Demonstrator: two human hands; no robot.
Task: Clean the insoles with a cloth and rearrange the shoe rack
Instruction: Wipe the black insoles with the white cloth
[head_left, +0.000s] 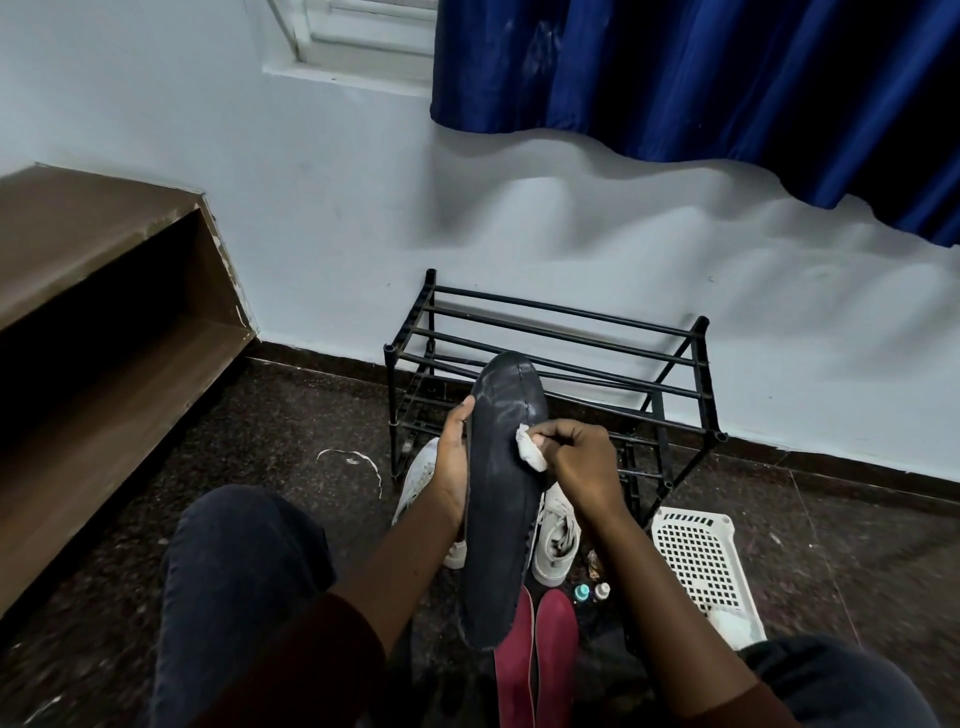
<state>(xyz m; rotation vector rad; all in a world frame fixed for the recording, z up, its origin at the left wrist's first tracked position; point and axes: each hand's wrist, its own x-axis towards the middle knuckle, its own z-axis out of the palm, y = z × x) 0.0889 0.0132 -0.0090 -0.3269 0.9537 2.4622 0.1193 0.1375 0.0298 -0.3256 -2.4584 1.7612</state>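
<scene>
My left hand (453, 462) grips the left edge of a long dark insole (501, 519), held upright in front of me with its toe end up. A whitish smear shows near the insole's top. My right hand (576, 462) pinches a small white cloth (531, 451) and presses it against the insole's right side. Behind them stands a black metal shoe rack (561, 358) against the wall, its top bars bare. Two white sneakers (558, 535) sit on the floor below the insole. Two red insoles (553, 654) lie between my knees.
A white perforated plastic basket (701, 561) lies on the floor to the right. Small bottles (592, 592) stand beside the sneakers. A brown wooden shelf unit (104, 332) fills the left. A blue curtain (701, 78) hangs above. My knees frame the bottom of the view.
</scene>
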